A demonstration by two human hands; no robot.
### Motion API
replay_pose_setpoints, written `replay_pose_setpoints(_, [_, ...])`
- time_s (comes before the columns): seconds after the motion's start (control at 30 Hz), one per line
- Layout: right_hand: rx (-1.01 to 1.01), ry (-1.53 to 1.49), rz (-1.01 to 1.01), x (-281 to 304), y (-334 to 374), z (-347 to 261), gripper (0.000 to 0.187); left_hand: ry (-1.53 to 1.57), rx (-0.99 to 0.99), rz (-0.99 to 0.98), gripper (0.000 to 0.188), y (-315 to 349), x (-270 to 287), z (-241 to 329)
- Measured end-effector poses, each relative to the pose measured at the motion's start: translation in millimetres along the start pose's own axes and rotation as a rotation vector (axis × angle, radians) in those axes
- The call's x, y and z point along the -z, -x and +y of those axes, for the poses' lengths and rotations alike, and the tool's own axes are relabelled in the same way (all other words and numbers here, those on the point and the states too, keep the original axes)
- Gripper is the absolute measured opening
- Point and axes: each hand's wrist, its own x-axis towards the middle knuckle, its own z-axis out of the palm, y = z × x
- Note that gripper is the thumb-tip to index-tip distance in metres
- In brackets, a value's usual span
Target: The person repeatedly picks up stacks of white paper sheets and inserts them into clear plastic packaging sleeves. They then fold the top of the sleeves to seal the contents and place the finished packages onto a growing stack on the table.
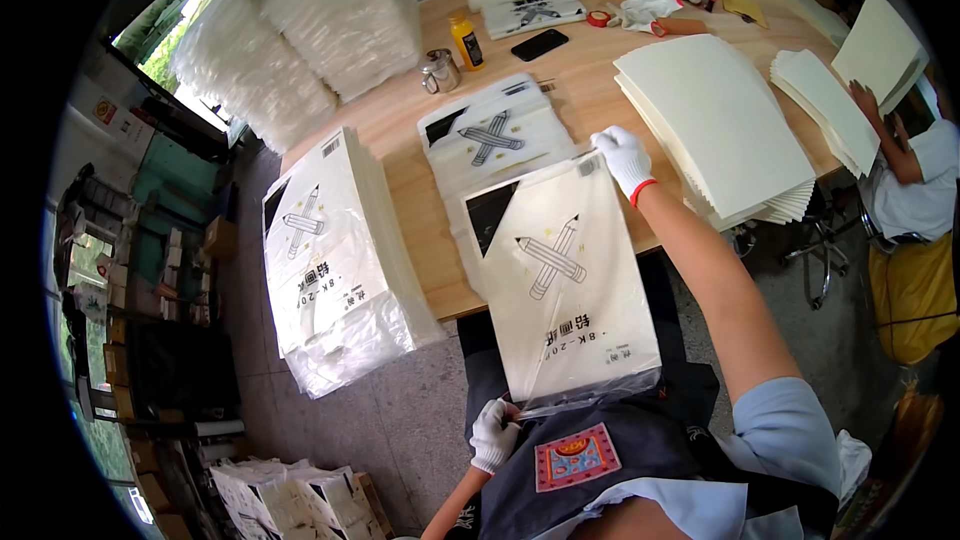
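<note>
At the near edge of the counter point(590, 70), my feed showed the sleeved paper packet point(555, 315) between both hands, its long axis running away from the body. The right hand point(625, 158) was clamped on its far right corner; the left hand point(494, 436) pinched the clear flap at its near left corner. Printed plastic sleeves point(490, 135) lay just beyond, partly hidden by it; I had a packet stack point(320, 250) leftward, cream sheets point(715, 120) rightward.

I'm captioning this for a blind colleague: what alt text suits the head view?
A person's gloved left hand and right hand hold a clear paper-filled bag, printed with crossed pencils, near opposite corners. Similar bags are stacked at left on the wooden table, plain sheets at right.
</note>
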Motion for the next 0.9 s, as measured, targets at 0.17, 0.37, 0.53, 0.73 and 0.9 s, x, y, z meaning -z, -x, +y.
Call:
replay_pose_setpoints(0.17, [0.310, 0.064, -0.049, -3.3, 24.7, -32.6, 0.032, 0.020, -0.045, 0.008, 0.014, -2.4, 0.1, 3.3])
replay_pose_setpoints(0.37, [0.450, -0.096, 0.056, 6.6, 38.7, -62.6, 0.022, -0.023, -0.017, 0.177, 0.019, -9.9, 3.2, 8.9])
replay_pose_setpoints(0.53, [0.452, -0.254, 0.261, 14.9, 8.6, -33.0, 0.018, 0.004, -0.059, 0.191, 0.020, -16.3, 3.5, 19.0])
replay_pose_setpoints(0.73, [0.751, -0.030, -0.337, 13.7, 153.1, -56.5, 0.054, -0.024, -0.145, 0.248, 0.025, -25.0, -8.7, 11.1])
replay_pose_setpoints(0.9, [0.955, 0.338, -0.709, -10.4, 283.1, -11.1, 0.058, -0.016, -0.219, 0.267, 0.028, -40.4, -9.8, 17.8])
